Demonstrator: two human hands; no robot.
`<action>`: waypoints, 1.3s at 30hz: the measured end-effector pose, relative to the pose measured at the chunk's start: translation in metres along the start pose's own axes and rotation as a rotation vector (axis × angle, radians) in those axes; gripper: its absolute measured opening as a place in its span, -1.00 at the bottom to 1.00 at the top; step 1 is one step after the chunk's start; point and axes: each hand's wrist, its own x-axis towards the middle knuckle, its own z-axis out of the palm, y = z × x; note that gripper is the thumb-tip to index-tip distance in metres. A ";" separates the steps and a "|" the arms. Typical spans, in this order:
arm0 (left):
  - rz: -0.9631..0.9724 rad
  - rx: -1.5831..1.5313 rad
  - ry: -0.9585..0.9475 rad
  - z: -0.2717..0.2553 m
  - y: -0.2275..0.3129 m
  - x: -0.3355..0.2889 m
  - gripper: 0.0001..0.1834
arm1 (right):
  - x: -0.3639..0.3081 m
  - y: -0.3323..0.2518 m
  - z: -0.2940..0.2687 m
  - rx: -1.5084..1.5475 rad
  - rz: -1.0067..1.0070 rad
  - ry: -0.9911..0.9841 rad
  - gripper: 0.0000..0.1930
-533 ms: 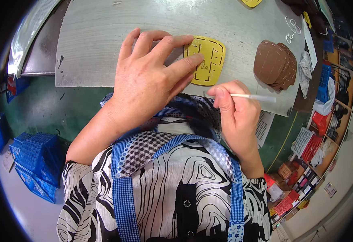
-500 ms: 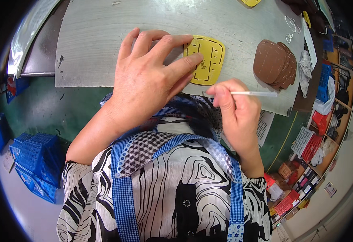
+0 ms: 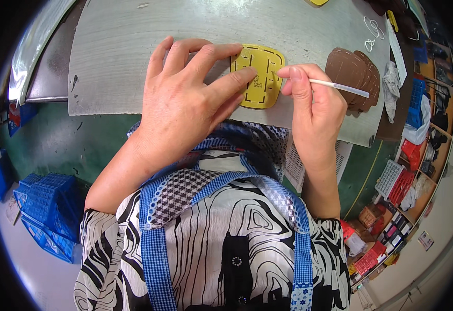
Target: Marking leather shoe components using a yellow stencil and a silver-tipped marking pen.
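Right grip (image 3: 317, 101), pinching slim white pen (image 3: 345, 89), rises to three o'clock on rounded yellow template (image 3: 261, 78). Left grip (image 3: 185, 93) stays spread.

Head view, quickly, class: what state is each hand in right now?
Left hand: open, touching the yellow slotted template.
Right hand: closed, holding a slim white pen-like tool.

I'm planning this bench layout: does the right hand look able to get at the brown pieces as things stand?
Probably yes: the right hand is close beside the brown pieces, with nothing blocking but the white stick it holds, which crosses in front of them and might hamper gripping.
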 end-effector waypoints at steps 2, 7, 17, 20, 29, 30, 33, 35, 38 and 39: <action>0.001 -0.001 0.000 -0.002 0.000 0.001 -0.59 | 0.000 0.002 0.001 0.071 0.022 0.012 -0.75; 0.015 0.005 -0.004 0.000 -0.001 0.001 -0.60 | 0.008 0.001 0.004 0.055 0.013 0.062 -0.75; 0.002 0.008 -0.008 0.001 -0.002 -0.002 -0.60 | -0.022 -0.018 -0.004 -0.115 0.021 -0.096 -0.78; 0.009 0.013 -0.010 -0.002 -0.002 -0.002 -0.60 | -0.028 -0.020 -0.008 0.001 0.070 -0.074 -0.78; 0.053 0.009 -0.028 -0.009 -0.004 0.005 -0.56 | 0.000 0.003 0.005 0.020 -0.061 0.054 -0.79; 0.050 0.025 -0.041 -0.008 -0.005 0.005 -0.56 | -0.002 0.001 0.010 0.102 -0.012 0.020 -0.83; 0.109 0.020 -0.123 -0.017 -0.011 0.015 -0.56 | -0.009 -0.003 0.009 0.123 0.011 0.030 -0.84; 0.170 -0.005 -0.160 -0.023 -0.016 0.028 -0.42 | -0.006 -0.001 0.012 0.069 -0.019 0.073 -0.80; 0.053 -0.250 -0.258 -0.026 -0.022 0.042 -0.18 | -0.001 -0.003 0.023 -0.188 -0.194 0.198 -0.57; 0.072 -0.243 -0.257 -0.027 -0.025 0.045 -0.18 | -0.002 -0.004 0.025 -0.191 -0.193 0.218 -0.57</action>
